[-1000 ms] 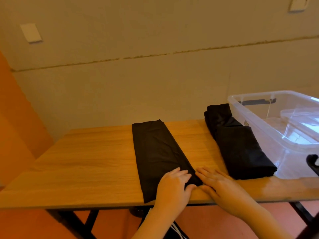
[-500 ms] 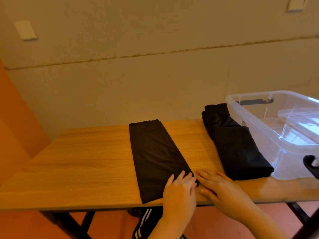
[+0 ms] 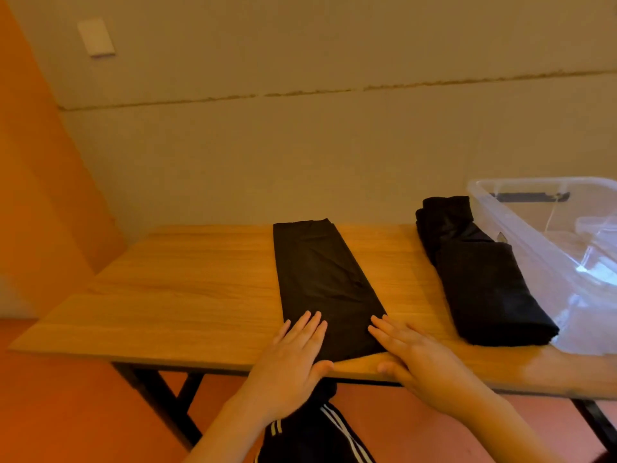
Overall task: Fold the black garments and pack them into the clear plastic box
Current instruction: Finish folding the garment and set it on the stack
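A long, narrow folded black garment (image 3: 320,279) lies lengthwise on the wooden table (image 3: 187,289). My left hand (image 3: 293,359) lies flat on its near left corner, fingers straight. My right hand (image 3: 417,352) lies flat at its near right corner, fingers spread, partly on the wood. A second black garment (image 3: 480,279), folded thicker, rests to the right against the clear plastic box (image 3: 551,248), which stands open at the table's right end.
A clear lid or insert (image 3: 597,228) lies inside the box. The wall runs right behind the table. Black table legs (image 3: 160,392) show below the front edge, with my dark striped trousers (image 3: 320,432) between them. The table's left half is bare wood.
The camera turned right, so everything shifted in view. My left hand slid from the garment's near right corner to its near left corner. My right hand stayed at the right corner.
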A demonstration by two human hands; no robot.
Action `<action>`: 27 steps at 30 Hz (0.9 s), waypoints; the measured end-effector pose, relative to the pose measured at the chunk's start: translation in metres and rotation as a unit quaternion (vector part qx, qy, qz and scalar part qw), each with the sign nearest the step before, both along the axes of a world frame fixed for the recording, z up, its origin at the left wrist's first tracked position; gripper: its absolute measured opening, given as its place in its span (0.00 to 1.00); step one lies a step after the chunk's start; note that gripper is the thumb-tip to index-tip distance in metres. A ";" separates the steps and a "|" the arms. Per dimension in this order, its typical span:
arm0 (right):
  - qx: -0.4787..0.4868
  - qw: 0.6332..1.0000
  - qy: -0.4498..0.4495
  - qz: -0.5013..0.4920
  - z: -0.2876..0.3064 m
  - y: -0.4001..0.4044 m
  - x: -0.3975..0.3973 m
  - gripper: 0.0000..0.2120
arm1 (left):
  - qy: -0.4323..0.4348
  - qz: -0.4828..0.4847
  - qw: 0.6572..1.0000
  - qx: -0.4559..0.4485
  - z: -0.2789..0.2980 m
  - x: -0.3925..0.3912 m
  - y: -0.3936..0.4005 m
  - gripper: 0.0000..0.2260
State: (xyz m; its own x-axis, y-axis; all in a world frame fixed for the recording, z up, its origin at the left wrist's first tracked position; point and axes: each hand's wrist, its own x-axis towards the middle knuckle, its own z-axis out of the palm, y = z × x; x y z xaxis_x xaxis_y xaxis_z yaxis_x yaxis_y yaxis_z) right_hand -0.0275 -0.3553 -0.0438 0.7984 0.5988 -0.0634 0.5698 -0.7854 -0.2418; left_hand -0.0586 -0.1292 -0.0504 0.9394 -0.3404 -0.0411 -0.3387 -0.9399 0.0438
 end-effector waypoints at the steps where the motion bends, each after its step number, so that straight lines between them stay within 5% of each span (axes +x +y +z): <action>1: -0.005 1.000 -0.002 0.000 0.000 0.000 -0.001 0.56 | -0.007 0.001 1.000 0.004 -0.003 -0.001 0.001 0.40; 3: -0.020 1.000 -0.010 0.006 -0.001 -0.001 -0.003 0.57 | -0.046 -0.002 0.999 0.009 -0.012 -0.001 0.005 0.42; 5: -0.013 0.999 -0.048 0.004 -0.002 0.000 -0.004 0.56 | -0.133 -0.023 0.991 -0.008 -0.019 -0.002 0.010 0.33; 9: 0.047 0.982 -0.182 -0.007 -0.017 -0.004 -0.013 0.26 | -0.202 -0.101 0.967 -0.117 -0.036 -0.005 0.022 0.19; 15: 0.156 0.953 -0.260 -0.008 -0.044 -0.009 -0.031 0.18 | -0.229 -0.104 0.943 -0.220 -0.045 -0.026 0.027 0.17; 19: 0.303 0.941 -0.131 -0.074 -0.026 -0.004 -0.034 0.18 | -0.184 0.003 0.906 -0.381 -0.025 -0.037 0.017 0.11; 22: 0.438 0.891 0.005 -0.119 0.004 0.004 -0.034 0.15 | -0.164 0.079 0.859 -0.479 -0.001 -0.035 0.011 0.07; 27: 0.516 0.845 0.064 -0.123 0.042 0.012 -0.032 0.15 | -0.165 0.095 0.814 -0.549 0.030 -0.029 0.007 0.08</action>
State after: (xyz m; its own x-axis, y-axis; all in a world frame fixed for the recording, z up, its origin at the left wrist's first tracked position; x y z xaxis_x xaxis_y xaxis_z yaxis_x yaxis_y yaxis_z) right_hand -0.0594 -0.3431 -0.0015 0.9332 0.2044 0.2955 0.3365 -0.2088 -0.9182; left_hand -0.0872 -0.1221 -0.0204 0.8777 0.1512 0.4547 -0.3547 -0.4330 0.8286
